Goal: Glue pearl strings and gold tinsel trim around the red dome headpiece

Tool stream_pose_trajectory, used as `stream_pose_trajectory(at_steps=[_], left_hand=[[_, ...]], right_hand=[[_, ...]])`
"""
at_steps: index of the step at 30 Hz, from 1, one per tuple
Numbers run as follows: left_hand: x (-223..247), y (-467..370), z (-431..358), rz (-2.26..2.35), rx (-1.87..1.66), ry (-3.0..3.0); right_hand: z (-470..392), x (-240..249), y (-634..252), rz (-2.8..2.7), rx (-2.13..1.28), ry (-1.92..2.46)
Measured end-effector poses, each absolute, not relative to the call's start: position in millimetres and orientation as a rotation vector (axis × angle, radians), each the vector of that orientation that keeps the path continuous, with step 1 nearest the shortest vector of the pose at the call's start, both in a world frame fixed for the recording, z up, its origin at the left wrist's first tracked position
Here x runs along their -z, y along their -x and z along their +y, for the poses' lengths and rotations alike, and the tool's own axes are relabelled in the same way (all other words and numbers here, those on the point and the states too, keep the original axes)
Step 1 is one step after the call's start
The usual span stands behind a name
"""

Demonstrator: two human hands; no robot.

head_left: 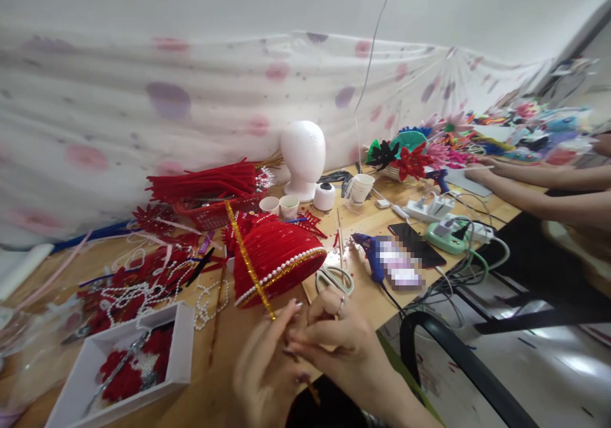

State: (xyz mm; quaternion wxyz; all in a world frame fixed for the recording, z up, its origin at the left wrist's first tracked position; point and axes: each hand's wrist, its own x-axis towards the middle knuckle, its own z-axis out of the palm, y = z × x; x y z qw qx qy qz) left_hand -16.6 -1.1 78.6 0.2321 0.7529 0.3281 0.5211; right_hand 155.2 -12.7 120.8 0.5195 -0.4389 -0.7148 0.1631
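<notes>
A gold tinsel pipe cleaner (pixel 245 256) slants up out of my left hand (pixel 267 364), which is closed on it and a little blurred. Pinched against the left fingers, my right hand (pixel 344 339) has its thumb and forefinger together on the lower stretch of the same stem, whose end shows below the hands. Just beyond them a red cap-shaped headpiece (pixel 277 249) lies on its side, edged with white pearl beads and a gold band. Part of the stem passes in front of it. What lies exactly between the fingertips is hidden.
Beyond the headpiece stand a white foam head (pixel 303 160), paper cups (pixel 289 207) and a red basket (pixel 200 211) of red stems. Scissors (pixel 337 279), a blue glue gun (pixel 370 256), a phone (pixel 417 245) and power strips (pixel 429 208) lie right. A white box (pixel 176 358) sits left. Another person's arms (pixel 534 189) reach in.
</notes>
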Motion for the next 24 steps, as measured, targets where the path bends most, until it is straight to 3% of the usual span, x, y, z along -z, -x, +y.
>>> stream_pose_trajectory(at_steps=[5,10,18,24], left_hand=[[-74,-4,-23,1.033,-1.396,-1.541],[-70,-5,-37,0.996,-1.301,-1.022],[-71,-1,-29,0.885,-1.031,-1.151],[-94,-5,-26,0.71,-0.834,-1.838]], right_hand=[[-20,-116,-153,-1.877,-0.115,0.947],[-26,-107,-160,-2.089,-0.19,0.911],[-39,-121,-218,-2.188,-0.473,0.845],[-40,-128,-253,-2.046,-0.154,0.974]])
